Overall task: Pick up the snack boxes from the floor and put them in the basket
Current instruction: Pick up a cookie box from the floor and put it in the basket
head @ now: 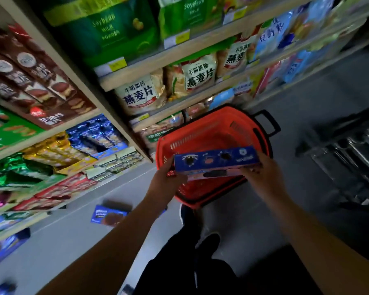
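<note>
at the centre of the frame we hold a long blue snack box (216, 159) level between both hands, over the near rim of the red basket (202, 133); beneath it, touching, sits a second, pink-faced box (211, 174), and the pair looks stacked; our left hand (165, 180) takes the left end, its grip closed with fingers curled round the boxes' edge; our right hand (264, 176) takes the right end, its grip likewise wrapped on the boxes, fingertips dark against the underside; the basket stands on the grey floor (58, 241) just beside the lowest shelf (124, 165), its black handle (267, 122) folded out toward the upper right; what lies inside it we cannot tell, since the boxes and hands cover the near part; toward the lower left of the frame another blue snack box (109, 216) lies flat on the floor, well apart from the basket; at the far left edge a further blue pack (11, 245) rests by the shelf base, and a blurred blue shape (3, 289) shows in the bottom-left corner; across the upper half, shelves carry green soybean milk bags (107, 28) and oat cereal bags (139, 94); our dark trousers and shoe (209, 241) fill the bottom centre.
</note>
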{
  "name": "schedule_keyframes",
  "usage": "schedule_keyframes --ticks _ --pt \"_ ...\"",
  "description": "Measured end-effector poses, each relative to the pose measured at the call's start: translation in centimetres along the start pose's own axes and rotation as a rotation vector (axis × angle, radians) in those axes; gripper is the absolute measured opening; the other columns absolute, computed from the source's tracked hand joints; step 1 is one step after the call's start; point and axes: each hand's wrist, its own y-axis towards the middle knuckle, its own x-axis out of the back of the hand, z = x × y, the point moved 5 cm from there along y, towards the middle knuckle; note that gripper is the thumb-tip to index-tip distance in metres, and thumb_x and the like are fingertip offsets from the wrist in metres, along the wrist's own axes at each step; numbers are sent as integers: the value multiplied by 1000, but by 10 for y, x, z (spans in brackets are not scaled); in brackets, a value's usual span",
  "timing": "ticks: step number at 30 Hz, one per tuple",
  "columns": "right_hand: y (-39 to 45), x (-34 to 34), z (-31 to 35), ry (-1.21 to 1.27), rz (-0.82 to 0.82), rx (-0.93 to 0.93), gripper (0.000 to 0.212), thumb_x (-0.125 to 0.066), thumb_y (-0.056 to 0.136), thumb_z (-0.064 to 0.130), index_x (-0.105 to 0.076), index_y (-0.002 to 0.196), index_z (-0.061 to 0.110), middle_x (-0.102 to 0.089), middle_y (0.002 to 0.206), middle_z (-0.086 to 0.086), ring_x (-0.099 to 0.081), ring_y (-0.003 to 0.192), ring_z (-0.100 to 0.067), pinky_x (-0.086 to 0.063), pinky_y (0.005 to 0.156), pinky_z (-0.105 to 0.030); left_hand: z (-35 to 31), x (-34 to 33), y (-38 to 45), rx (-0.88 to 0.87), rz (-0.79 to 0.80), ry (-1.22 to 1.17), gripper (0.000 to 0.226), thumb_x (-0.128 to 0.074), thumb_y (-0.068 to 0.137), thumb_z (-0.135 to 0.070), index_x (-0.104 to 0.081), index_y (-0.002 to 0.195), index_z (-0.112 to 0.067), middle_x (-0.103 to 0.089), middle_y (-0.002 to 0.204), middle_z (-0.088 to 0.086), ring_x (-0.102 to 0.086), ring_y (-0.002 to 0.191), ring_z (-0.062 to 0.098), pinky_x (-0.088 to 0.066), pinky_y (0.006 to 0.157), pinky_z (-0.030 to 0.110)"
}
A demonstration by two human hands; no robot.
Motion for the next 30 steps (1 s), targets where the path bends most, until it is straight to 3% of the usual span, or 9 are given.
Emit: schedule_keyframes --ticks 3,6,9,12,16,21,25,27,30 --pt "42 -4 -1 71 72 -41 35 -75 81 28 -55 102 49 -61 95 27 -63 90 -3 -47 74 -26 4 -18 35 96 -2 -92 57 -68 66 -16 -65 121 -31 -73 102 1 -67 90 23 -50 75 30" --pt "89 -16 -12 142 145 -109 35 -74 84 16 -54 104 37 -56 90 31 -57 81 11 -39 63 -8 9 -30 78 126 -34 -149 41 -65 67 -14 -72 104 -31 -74 100 7 -69 91 30 -54 80 38" --pt "135 -35 -23 118 239 -118 30 -75 82 8 -62 87 34 -65 80 25 -61 73 15 -42 57 -3 29 -36 120 165 -109 -123 39 -61 69 -18 -70 106 -24 -74 100 11 -69 92 35 -53 83 45" --pt "178 -52 -45 98 306 -137 27 -72 85 14 -63 89 38 -63 86 22 -58 72 20 -41 56 -3 63 -45 156 245 -207 -124 44 -65 62 -29 -69 105 -23 -73 95 15 -67 92 44 -53 82 53" --pt "255 -85 -105 21 396 -184 17 -67 87 23 -65 99 35 -63 94 16 -60 86 -2 -42 65 -23 114 -69 212 317 -326 -209 30 -64 64 -22 -72 90 -35 -67 71 -10 -58 78 22 -44 73 37" --pt "337 -138 -204 -118 491 -224 24 -62 84 29 -64 108 28 -64 95 8 -60 85 -14 -41 66 -30 202 -104 290 368 -388 -273 28 -66 66 -18 -74 89 -32 -65 71 -9 -53 72 18 -39 69 33" --pt "378 -173 -268 -153 494 -278 27 -62 81 27 -63 109 26 -67 103 2 -63 93 -21 -50 85 -44 263 -123 343 386 -364 -243 33 -63 80 -11 -73 92 -41 -69 75 -13 -61 71 11 -47 70 29" --pt "398 -192 -303 -160 494 -319 29 -62 78 33 -63 107 31 -68 103 6 -64 94 -18 -50 86 -43 295 -132 372 401 -336 -247 35 -62 82 -11 -71 107 -33 -73 91 -7 -67 84 13 -54 75 29" --pt "426 -222 -348 -157 466 -339 19 -60 73 33 -64 92 36 -68 96 10 -64 93 -16 -49 85 -38 343 -138 408 437 -392 -288 35 -57 85 0 -68 109 -24 -71 78 -10 -66 70 2 -52 64 22"
